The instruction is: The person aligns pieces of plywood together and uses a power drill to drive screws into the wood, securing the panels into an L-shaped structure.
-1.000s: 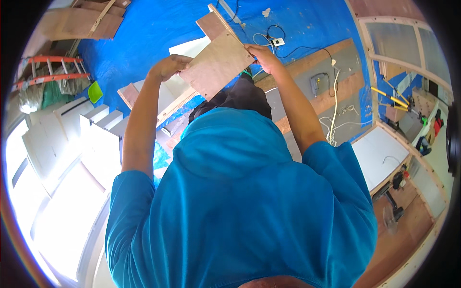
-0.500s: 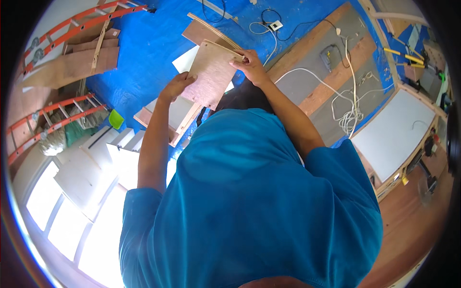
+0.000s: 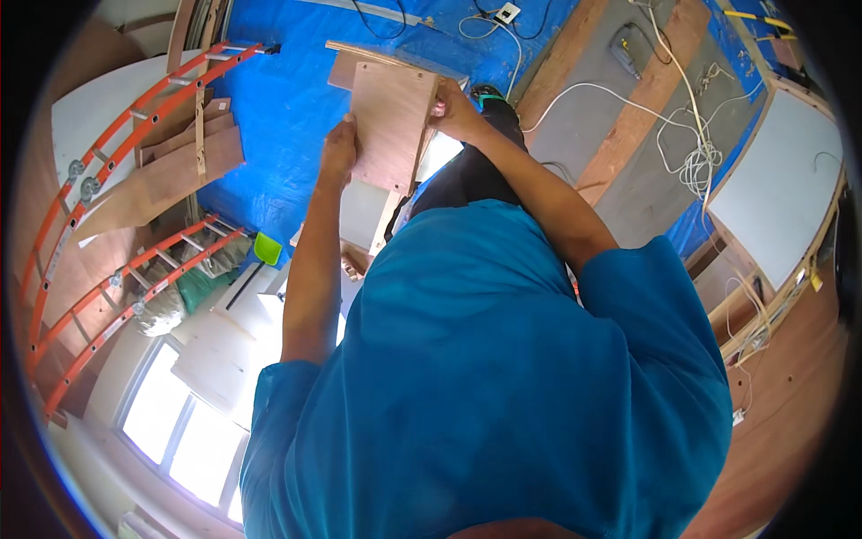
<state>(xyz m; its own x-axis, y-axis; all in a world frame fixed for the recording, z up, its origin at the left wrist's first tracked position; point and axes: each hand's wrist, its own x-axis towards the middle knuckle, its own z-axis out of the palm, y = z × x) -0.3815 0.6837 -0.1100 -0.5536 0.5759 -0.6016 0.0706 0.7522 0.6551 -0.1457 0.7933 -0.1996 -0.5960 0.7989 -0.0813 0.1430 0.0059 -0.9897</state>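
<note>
Beyond the blue shirt (image 3: 485, 359), the left hand (image 3: 339, 150) grips the left edge of a raised wooden panel (image 3: 391, 126), the right hand (image 3: 456, 110) its right edge. Farther shows a brown board (image 3: 341, 70), perhaps touching the panel; blue sheeting (image 3: 278, 108) spreads left.

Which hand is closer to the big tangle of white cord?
The right hand. It holds the right edge of the wooden board, left of the tangle of white cord. The left hand is at the board's left edge, farther away.
</note>
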